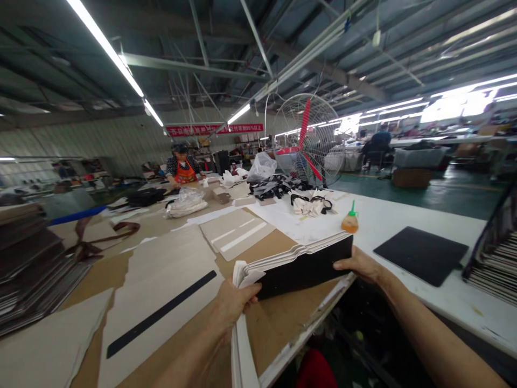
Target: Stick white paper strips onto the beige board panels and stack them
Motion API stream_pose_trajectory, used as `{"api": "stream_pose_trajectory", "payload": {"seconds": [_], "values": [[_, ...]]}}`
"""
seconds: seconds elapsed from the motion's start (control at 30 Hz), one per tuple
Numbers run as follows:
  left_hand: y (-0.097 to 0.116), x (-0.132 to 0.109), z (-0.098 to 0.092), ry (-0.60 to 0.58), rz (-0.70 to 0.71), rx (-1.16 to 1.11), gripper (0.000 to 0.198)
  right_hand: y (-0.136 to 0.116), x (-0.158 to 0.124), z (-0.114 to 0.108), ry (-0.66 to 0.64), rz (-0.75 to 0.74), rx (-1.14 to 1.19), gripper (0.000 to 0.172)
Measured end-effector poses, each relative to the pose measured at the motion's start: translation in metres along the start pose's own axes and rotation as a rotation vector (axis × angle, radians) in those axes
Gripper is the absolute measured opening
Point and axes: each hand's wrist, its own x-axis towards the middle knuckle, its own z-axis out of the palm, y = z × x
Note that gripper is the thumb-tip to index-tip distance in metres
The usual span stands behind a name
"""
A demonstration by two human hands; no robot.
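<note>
A stack of black-faced panels with pale edges (305, 268) stands on its long side at the table's front edge. My left hand (237, 296) is closed around its left end, where pale sheets fold up and a white strip (243, 350) hangs down. At the other end, my right hand (358, 264) grips the stack, thumb on the black face. Left of my left hand lie overlapping beige sheets (161, 264), with a narrow black strip (161, 313) across them. Behind the stack is a beige panel with white stripes (238, 233).
An orange bottle with a green nozzle (350, 220) and a black panel (422, 253) are on the white table. Tall stacks stand far left (32, 264) and right (495, 258). Beyond are fabric pieces (278, 186), a red-bladed fan (305, 143) and a person in an orange apron (184, 171).
</note>
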Motion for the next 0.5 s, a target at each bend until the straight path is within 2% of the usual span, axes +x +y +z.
{"api": "stream_pose_trajectory", "payload": {"seconds": [0.17, 0.3, 0.5], "values": [[0.022, 0.002, -0.001, 0.03, 0.036, -0.025, 0.047, -0.011, 0.004, 0.003, 0.065, -0.059, 0.001, 0.038], [0.034, 0.012, -0.007, 0.106, 0.063, -0.007, 0.054, -0.012, 0.002, 0.01, 0.12, -0.098, 0.008, 0.039], [0.02, 0.026, 0.001, 0.068, -0.033, -0.038, 0.05, 0.005, -0.007, 0.018, 0.064, 0.009, 0.035, 0.043]]}}
